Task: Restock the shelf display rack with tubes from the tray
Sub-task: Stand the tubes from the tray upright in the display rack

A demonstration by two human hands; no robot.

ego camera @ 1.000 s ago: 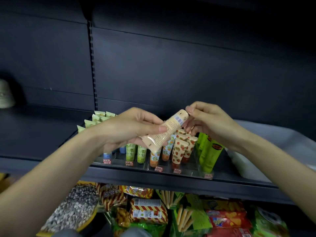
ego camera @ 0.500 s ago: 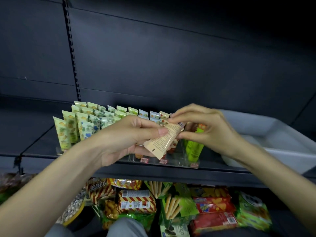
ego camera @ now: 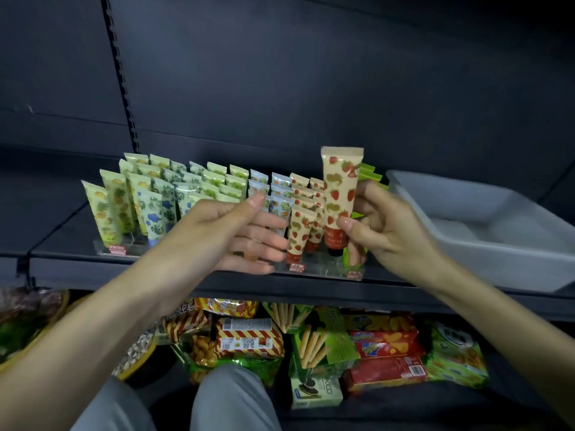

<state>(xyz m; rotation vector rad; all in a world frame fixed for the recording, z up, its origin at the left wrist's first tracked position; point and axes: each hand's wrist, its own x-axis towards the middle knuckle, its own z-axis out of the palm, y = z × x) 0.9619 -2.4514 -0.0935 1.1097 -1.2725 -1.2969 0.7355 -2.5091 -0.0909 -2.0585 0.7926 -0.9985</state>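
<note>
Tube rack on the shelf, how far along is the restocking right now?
Mostly done, it seems. Done: the rack holds full-looking rows of tubes, and no tubes show in the grey tray. In hand: the right hand pinches a strawberry tube upright, cap down, over the strawberry rows; the left hand is open beside them. Left: seat that tube in the rack.

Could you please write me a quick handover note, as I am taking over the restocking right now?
Left hand: open, holding nothing, fingers straight in front of the rack.
Right hand: pinches a strawberry tube, upright, cap down, at the rack's right end.
Tray: on the shelf right of the rack; no tubes show in it.
Done: rack rows look nearly full.
Left: seat the held tube, probably in the strawberry rows.
</note>
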